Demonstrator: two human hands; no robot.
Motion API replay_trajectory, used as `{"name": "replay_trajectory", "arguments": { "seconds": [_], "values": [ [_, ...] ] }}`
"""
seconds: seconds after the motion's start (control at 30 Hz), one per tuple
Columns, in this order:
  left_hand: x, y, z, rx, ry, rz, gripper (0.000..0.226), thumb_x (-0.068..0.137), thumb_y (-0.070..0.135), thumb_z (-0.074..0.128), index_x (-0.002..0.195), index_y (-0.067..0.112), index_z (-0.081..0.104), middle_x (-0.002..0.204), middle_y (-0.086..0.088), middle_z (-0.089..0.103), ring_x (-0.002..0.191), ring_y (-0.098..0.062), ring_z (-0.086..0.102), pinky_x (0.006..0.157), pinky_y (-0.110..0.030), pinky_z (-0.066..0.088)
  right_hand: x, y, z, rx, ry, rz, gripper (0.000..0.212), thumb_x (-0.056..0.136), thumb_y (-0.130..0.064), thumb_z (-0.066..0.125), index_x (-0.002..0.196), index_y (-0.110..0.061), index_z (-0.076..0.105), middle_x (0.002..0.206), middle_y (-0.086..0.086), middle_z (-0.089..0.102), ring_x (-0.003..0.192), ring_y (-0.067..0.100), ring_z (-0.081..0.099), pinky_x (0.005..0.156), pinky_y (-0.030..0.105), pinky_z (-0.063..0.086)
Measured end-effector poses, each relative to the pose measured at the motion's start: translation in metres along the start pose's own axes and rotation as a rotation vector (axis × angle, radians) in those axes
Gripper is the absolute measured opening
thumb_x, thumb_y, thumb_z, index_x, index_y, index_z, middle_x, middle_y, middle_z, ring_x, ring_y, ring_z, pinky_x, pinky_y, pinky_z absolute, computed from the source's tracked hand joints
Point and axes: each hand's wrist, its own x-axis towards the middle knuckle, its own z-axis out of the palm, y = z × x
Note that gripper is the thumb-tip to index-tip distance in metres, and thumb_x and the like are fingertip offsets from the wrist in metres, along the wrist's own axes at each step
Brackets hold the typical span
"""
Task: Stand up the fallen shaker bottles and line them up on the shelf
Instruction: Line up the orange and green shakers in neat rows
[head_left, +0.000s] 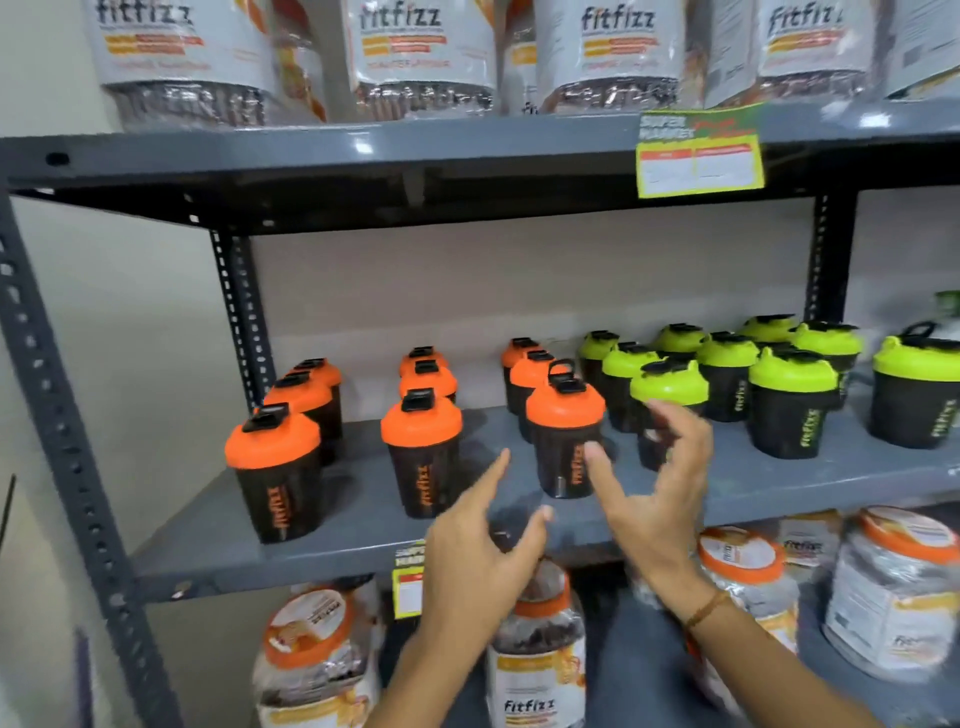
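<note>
We see both hands up in front of the middle shelf (363, 535), empty. Our left hand (480, 561) is loose, forefinger out; our right hand (660, 488) is spread, thumb just at the front orange-lidded shaker (566, 436), not gripping it. Orange shakers stand upright in rows on the left, green-lidded shakers (789, 400) upright on the right.

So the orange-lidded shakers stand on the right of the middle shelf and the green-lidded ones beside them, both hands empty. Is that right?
Not quite. The head view shows the orange-lidded shakers on the left and the green-lidded ones on the right. Both the left hand and right hand are indeed empty.
</note>
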Motion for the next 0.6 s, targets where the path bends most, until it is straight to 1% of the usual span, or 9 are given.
{"name": "replay_trajectory", "arguments": {
  "seconds": [0.03,0.1,0.17,0.23,0.3,0.4,0.5,0.53,0.6],
  "values": [
    [0.006,0.002,0.014,0.064,-0.074,-0.057,0.081,0.073,0.064,0.065,0.145,0.032,0.045,0.138,0.009,0.059,0.126,-0.005,0.054,0.099,-0.021,0.044,0.010,0.014,-0.010,-0.033,0.026,0.040,0.069,0.082,-0.034,0.077,0.136,-0.010,0.042,0.134,0.006,0.045,0.121,0.025,0.049,0.101,0.026,0.042],
    [0.024,0.004,0.038,0.132,-0.178,-0.200,0.102,0.068,0.067,0.069,0.152,0.024,0.031,0.149,0.001,0.048,0.136,-0.017,0.046,0.105,-0.031,0.040,0.028,0.044,-0.027,-0.114,-0.004,0.202,0.086,0.078,-0.035,0.084,0.143,-0.012,0.033,0.141,0.015,0.039,0.128,0.027,0.042,0.105,0.040,0.044],
    [0.043,0.004,0.057,0.103,-0.239,-0.351,0.117,0.062,0.066,0.077,0.154,0.018,0.023,0.154,-0.005,0.041,0.140,-0.022,0.041,0.109,-0.037,0.037,0.042,0.074,-0.038,-0.195,-0.149,0.362,0.109,0.070,-0.049,0.085,0.150,-0.009,0.025,0.147,0.018,0.035,0.135,0.030,0.038,0.111,0.051,0.039],
    [0.055,0.001,0.071,0.054,-0.252,-0.450,0.127,0.051,0.069,0.081,0.153,0.019,0.024,0.154,-0.005,0.041,0.139,-0.023,0.041,0.110,-0.039,0.038,0.053,0.102,-0.046,-0.247,-0.328,0.465,0.126,0.058,-0.067,0.078,0.153,-0.005,0.021,0.152,0.018,0.034,0.140,0.034,0.036,0.115,0.048,0.032],
    [0.062,-0.005,0.078,-0.009,-0.222,-0.499,0.127,0.041,0.072,0.081,0.148,0.024,0.034,0.148,-0.001,0.049,0.131,-0.018,0.050,0.102,-0.033,0.042,0.062,0.122,-0.049,-0.224,-0.478,0.541,0.132,0.050,-0.073,0.077,0.151,-0.007,0.024,0.150,0.014,0.039,0.139,0.031,0.039,0.113,0.043,0.032],
    [0.064,-0.009,0.083,-0.050,-0.186,-0.518,0.109,0.038,0.068,0.084,0.134,0.030,0.047,0.133,0.006,0.060,0.108,-0.005,0.056,0.087,-0.024,0.040,0.071,0.144,-0.046,-0.133,-0.626,0.626,0.117,0.050,-0.065,0.089,0.137,-0.013,0.031,0.134,0.004,0.054,0.124,0.024,0.054,0.103,0.039,0.045],
    [0.063,-0.007,0.088,0.033,-0.169,-0.520,0.088,0.040,0.071,0.081,0.117,0.039,0.052,0.115,0.015,0.064,0.098,-0.005,0.058,0.081,-0.028,0.043,0.078,0.161,-0.045,-0.103,-0.670,0.617,0.093,0.054,-0.050,0.095,0.119,-0.018,0.037,0.113,-0.005,0.061,0.105,0.020,0.060,0.087,0.039,0.050],
    [0.063,-0.005,0.089,0.061,-0.161,-0.518,0.081,0.041,0.073,0.079,0.110,0.043,0.050,0.109,0.017,0.063,0.097,-0.006,0.059,0.081,-0.030,0.044,0.080,0.165,-0.047,-0.089,-0.693,0.622,0.087,0.056,-0.047,0.095,0.116,-0.019,0.038,0.106,-0.009,0.060,0.099,0.016,0.060,0.081,0.036,0.050],
    [0.061,-0.001,0.091,0.094,-0.152,-0.508,0.074,0.042,0.074,0.077,0.104,0.045,0.048,0.103,0.019,0.062,0.098,-0.007,0.061,0.084,-0.034,0.047,0.086,0.171,-0.053,-0.033,-0.761,0.636,0.076,0.060,-0.041,0.093,0.111,-0.023,0.040,0.099,-0.017,0.057,0.090,0.004,0.058,0.067,0.022,0.046]
  ]
}}
